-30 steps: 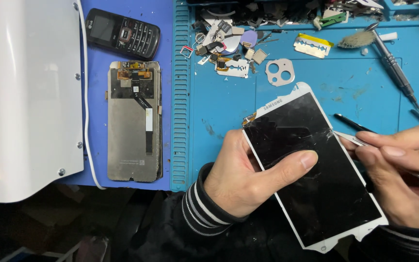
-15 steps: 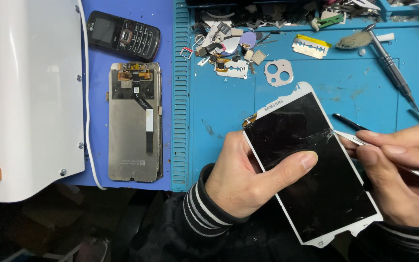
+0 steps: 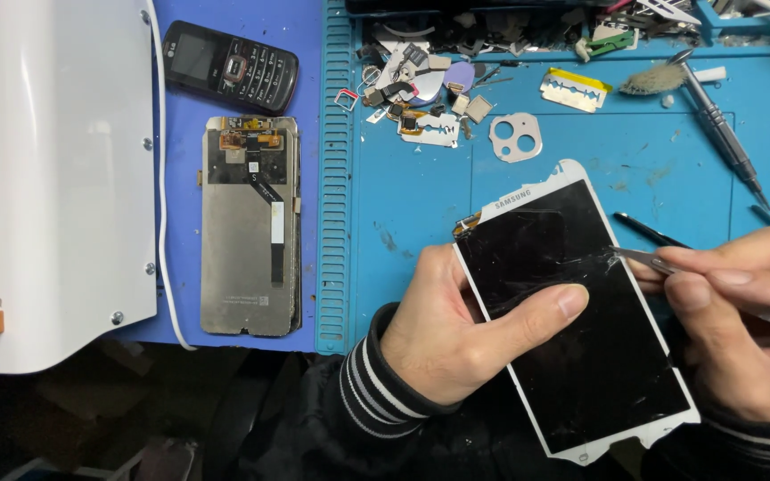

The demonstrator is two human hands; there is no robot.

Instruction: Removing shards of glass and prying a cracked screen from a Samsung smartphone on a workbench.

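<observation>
1. A blue work mat [image 3: 421, 214] covers the bench, ridged along its left edge; beside it lies a darker blue pad [image 3: 251, 18] bearing a black keypad phone [image 3: 229, 67] and a bare screen assembly [image 3: 251, 227] turned back-side up; a white machine housing [image 3: 46, 169] fills the left side; small parts, a razor blade [image 3: 575, 89], a screwdriver [image 3: 722, 134] and a grey camera bezel [image 3: 516, 136] are strewn along the top.
2. The right hand [image 3: 741, 330] runs off the frame edge; the tool's far end is cut off too; below the bench all is dark.
3. The left hand [image 3: 465, 338] clasps the cracked phone screen [image 3: 581, 338] from its left edge, thumb pressed across the glass; the screen is tilted over the mat's lower right.
4. The right hand pinches metal tweezers [image 3: 639, 258], fingers closed; the tip meets the cracks.
</observation>
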